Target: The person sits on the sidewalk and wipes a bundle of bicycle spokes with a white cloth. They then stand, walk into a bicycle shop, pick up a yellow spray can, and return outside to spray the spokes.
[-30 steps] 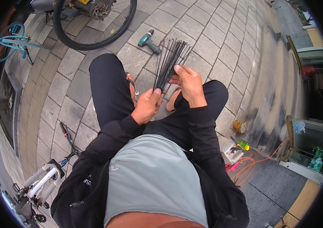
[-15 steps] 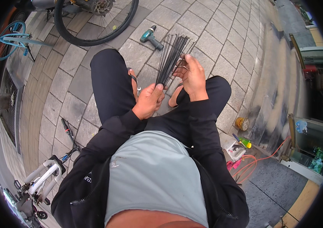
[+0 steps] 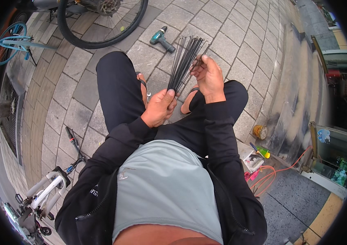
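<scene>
A fanned bundle of thin black bicycle spokes (image 3: 183,61) stands between my knees, its hooked ends pointing away from me. My left hand (image 3: 161,107) is closed round the lower end of the bundle, thumb on top. Just right of the spokes is my right hand (image 3: 209,79), its fingers loosely bent and apart, the fingertips at the outermost spokes. Dark smudges or thin spokes cross those fingers; I cannot tell which. Beyond the bundle, a teal and black cordless drill (image 3: 162,39) lies on the paving.
A bicycle wheel (image 3: 100,44) is at the top left, with a light blue bicycle (image 3: 12,42) farther left. A white bicycle frame (image 3: 44,194) stands at lower left. On the right are a yellow tub (image 3: 259,132), an orange cable (image 3: 272,173) and stone steps (image 3: 292,81).
My right hand has shifted slightly right and up, its fingers loosening beside the spokes. My left hand still grips the bundle in nearly the same place.
</scene>
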A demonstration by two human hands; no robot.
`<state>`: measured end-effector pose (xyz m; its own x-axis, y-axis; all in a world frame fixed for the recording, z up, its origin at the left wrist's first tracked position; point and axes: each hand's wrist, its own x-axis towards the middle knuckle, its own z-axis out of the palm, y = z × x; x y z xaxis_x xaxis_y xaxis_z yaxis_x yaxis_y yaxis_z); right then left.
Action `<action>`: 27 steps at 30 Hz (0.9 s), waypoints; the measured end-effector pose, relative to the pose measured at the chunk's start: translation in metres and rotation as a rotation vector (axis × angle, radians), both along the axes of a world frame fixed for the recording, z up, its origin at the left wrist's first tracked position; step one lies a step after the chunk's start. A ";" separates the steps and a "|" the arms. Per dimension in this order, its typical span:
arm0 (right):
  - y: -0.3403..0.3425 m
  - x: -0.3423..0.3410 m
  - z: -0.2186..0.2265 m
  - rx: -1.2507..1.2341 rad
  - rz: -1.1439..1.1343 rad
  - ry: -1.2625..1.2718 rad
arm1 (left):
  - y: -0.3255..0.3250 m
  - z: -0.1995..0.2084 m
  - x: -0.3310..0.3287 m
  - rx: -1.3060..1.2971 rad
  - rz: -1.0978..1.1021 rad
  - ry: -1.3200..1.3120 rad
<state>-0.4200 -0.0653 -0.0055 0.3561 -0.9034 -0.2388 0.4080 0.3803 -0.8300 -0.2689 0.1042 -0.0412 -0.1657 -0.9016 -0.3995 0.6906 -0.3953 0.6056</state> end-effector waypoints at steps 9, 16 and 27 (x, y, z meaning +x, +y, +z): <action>-0.008 0.002 -0.007 0.060 -0.078 -0.076 | 0.001 0.001 0.002 0.005 0.004 -0.004; -0.015 0.001 -0.001 0.193 -0.031 -0.013 | 0.001 -0.003 0.001 -0.024 -0.016 -0.021; -0.030 0.003 -0.006 0.061 -0.058 -0.042 | 0.001 -0.004 0.001 -0.010 -0.008 -0.017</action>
